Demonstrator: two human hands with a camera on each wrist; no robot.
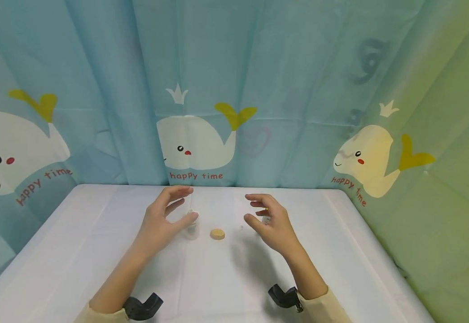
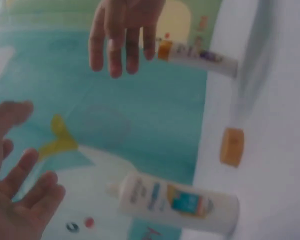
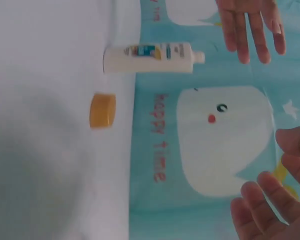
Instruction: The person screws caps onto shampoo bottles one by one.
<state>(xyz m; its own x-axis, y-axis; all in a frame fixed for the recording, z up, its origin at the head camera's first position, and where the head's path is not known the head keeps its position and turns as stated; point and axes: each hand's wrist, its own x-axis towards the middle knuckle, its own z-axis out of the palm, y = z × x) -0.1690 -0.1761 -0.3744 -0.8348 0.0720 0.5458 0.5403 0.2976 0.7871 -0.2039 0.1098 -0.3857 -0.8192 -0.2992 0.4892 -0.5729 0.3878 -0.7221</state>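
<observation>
left grip [image 1: 163, 220]: raised, loosely curved | right grip [image 1: 275, 225]: likewise | forearms [image 1: 122, 274]: angled inward

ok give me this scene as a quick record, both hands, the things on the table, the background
left hand: fingers loosely curved, holding nothing, nearest the white nozzle-tipped bottle
right hand: fingers loosely curved, holding nothing, nearest the slim white bottle
white nozzle-tipped bottle: upright, nozzle uncovered, label text too blurred to read
slim white bottle: upright, orange top on
loose orange cap: on the table, between the two bottles
background: whale-print curtain lettered "happy time"
</observation>
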